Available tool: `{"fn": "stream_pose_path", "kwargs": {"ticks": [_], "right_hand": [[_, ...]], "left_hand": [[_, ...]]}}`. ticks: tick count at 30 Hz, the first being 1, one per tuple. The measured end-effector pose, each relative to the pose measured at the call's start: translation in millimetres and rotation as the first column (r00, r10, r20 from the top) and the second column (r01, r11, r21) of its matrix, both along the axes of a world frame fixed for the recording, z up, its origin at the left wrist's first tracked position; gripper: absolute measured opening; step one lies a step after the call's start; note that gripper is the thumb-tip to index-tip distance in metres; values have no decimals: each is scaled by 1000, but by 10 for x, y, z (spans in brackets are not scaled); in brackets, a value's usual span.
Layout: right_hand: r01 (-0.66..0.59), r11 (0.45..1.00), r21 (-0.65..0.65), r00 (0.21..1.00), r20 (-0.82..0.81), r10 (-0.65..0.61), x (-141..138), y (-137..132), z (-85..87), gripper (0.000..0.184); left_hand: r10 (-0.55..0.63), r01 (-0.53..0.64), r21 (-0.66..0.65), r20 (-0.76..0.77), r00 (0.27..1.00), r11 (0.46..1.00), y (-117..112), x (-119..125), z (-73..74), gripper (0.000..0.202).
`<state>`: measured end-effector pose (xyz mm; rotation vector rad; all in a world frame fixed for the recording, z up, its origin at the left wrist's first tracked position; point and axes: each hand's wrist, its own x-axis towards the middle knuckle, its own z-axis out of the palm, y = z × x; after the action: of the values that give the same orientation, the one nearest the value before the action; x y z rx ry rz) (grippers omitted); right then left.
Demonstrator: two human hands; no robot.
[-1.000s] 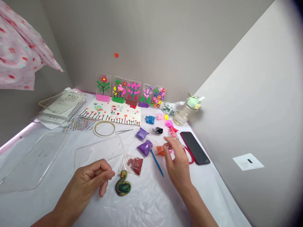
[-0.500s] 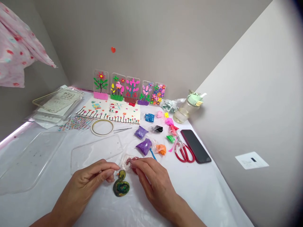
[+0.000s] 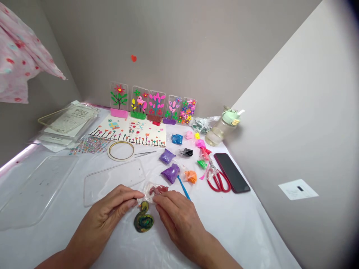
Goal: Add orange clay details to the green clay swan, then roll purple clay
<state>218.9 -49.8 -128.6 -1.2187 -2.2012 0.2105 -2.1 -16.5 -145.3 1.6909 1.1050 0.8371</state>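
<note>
I count five decorated phone cases (image 3: 156, 106) and one bare clear case (image 3: 113, 181). The small bags of clay (image 3: 171, 173) come to eleven, I think, though the little ones at the back crowd together. Two of them are purple and the other colours show once each. There is one clay duck (image 3: 143, 221), one blue tool (image 3: 183, 186), one pair of red scissors (image 3: 217, 182), one phone (image 3: 231, 172), one water bottle (image 3: 223, 127), one ring of tape (image 3: 121, 150), one painted card (image 3: 129, 132), one clear tray (image 3: 36, 190) and one red heart (image 3: 134, 58).
</note>
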Motion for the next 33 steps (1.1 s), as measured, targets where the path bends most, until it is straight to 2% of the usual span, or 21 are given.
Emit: {"fn": "stream_pose_path", "kwargs": {"ticks": [4, 11, 15, 17, 19, 22, 26, 29, 33], "right_hand": [[0, 1000, -18, 1000, 12, 0, -7, 3, 0, 21], [7, 1000, -4, 1000, 25, -7, -2, -9, 0, 21], [2, 1000, -16, 1000, 30, -1, -1, -6, -10, 21], [-1, 1000, -17, 999, 32, 1, -3, 1, -14, 21], [-6, 1000, -16, 999, 34, 6, -3, 8, -17, 20], [-12, 999, -30, 999, 33, 13, -1, 13, -17, 20], [-13, 999, -49, 999, 35, 15, -2, 4, -16, 20], [-18, 999, -51, 999, 33, 19, -5, 1, -17, 20], [-19, 999, -51, 999, 30, 20, -6, 9, -20, 19]], "left_hand": [[-41, 40, 72, 11, 999, 997, 10, 8, 11, 18], [-66, 66, -9, -80, 995, 998, 20, -24, 17, 22], [3, -3, 3, -107, 994, 1000, -9, -22, 7, 32], [6, -7, -9, -81, 997, 1000, -21, -10, 9, 26], [-40, 41, 1, -34, 999, 999, -23, 1, 12, 19], [-86, 85, 43, 14, 996, 995, -16, 14, 11, 17], [-31, 31, 2, -9, 999, 1000, -18, 29, 14, 12], [22, -22, -6, -31, 999, 1000, -18, 26, 24, 16], [-37, 38, 5, -79, 996, 999, -3, -5, 13, 21]]}}
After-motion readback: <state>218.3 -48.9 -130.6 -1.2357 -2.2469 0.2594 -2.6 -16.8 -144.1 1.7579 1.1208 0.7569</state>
